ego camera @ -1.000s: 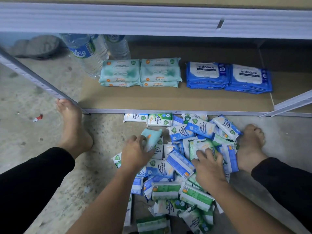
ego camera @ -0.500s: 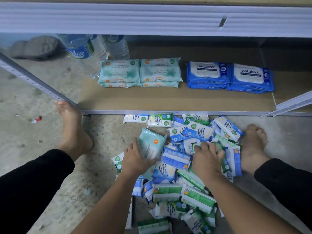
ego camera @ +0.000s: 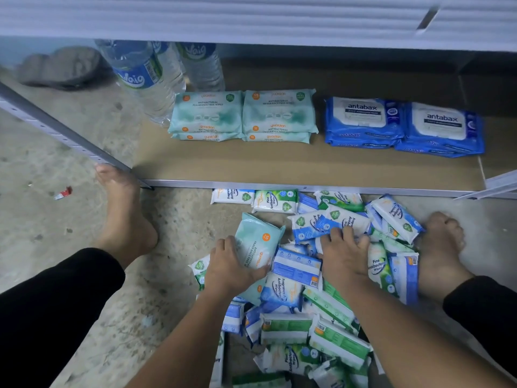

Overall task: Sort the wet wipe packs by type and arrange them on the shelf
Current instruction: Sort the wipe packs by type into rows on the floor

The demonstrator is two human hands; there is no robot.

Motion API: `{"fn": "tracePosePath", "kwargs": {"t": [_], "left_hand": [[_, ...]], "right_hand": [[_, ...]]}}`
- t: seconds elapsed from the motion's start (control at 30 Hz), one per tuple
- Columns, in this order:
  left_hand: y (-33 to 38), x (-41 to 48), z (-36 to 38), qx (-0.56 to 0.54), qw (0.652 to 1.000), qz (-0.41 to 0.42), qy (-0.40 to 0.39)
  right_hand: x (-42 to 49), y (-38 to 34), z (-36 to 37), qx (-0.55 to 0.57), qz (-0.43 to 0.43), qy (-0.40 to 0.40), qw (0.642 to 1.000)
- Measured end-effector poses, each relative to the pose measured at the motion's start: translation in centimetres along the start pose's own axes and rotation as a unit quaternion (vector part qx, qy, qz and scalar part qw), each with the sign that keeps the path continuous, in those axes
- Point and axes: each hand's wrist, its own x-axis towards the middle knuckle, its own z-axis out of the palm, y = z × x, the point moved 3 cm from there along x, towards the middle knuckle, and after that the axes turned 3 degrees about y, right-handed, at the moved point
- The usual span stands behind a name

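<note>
My left hand (ego camera: 232, 267) grips a large pale teal Guardian wipe pack (ego camera: 257, 239), lifted at a tilt above the floor pile (ego camera: 316, 289) of small blue-and-white and green-and-white packs. My right hand (ego camera: 342, 254) rests palm down on the pile, its fingers over small blue packs; what it holds, if anything, is hidden. On the brown shelf board (ego camera: 279, 166) lie two stacks of teal Guardian packs (ego camera: 240, 116) side by side, and to their right two stacks of blue Antabax packs (ego camera: 402, 124).
Water bottles (ego camera: 148, 77) stand at the shelf's back left. A grey upright (ego camera: 58, 130) slants at left and a metal rail (ego camera: 307, 187) edges the shelf front. My bare feet (ego camera: 126, 217) flank the pile on the concrete floor. The upper shelf beam (ego camera: 251, 21) hangs overhead.
My left hand has pulled the teal pack out of the pile and raised it. My right hand has slid forward over the pile, shifting small packs.
</note>
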Motion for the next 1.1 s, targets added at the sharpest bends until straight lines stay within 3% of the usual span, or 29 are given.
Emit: {"fn": "tracePosePath", "kwargs": {"t": [0.27,0.4,0.53,0.7,0.8,1.0,1.1], "left_hand": [[0.3,0.3,-0.6,0.009,1.0,-0.016,-0.02],[0.1,-0.3,-1.2,-0.002,0.998,-0.065,-0.014],[-0.1,-1.7,-1.7,-0.058,0.988,-0.142,-0.008],[0.4,-3.6,-2.8,-0.098,0.977,-0.19,-0.007],[0.4,-4.6,-3.0,-0.13,0.967,-0.218,-0.007],[1.8,-7.6,-3.6,-0.193,0.951,-0.242,0.003],[2.5,-8.3,-3.4,-0.223,0.942,-0.25,0.004]], "right_hand": [[-0.3,-0.7,-0.5,0.094,-0.032,-0.008,0.995],[-1.6,0.6,-0.3,0.168,-0.019,0.106,0.98],[-3.7,2.0,-1.4,0.24,0.015,0.169,0.956],[-6.2,2.8,-3.6,0.451,0.021,0.207,0.868],[-7.7,2.7,-5.8,0.564,0.07,0.151,0.809],[-6.8,4.3,-7.1,0.682,0.18,0.108,0.7],[-6.2,4.6,-5.2,0.704,0.228,0.032,0.672]]}}
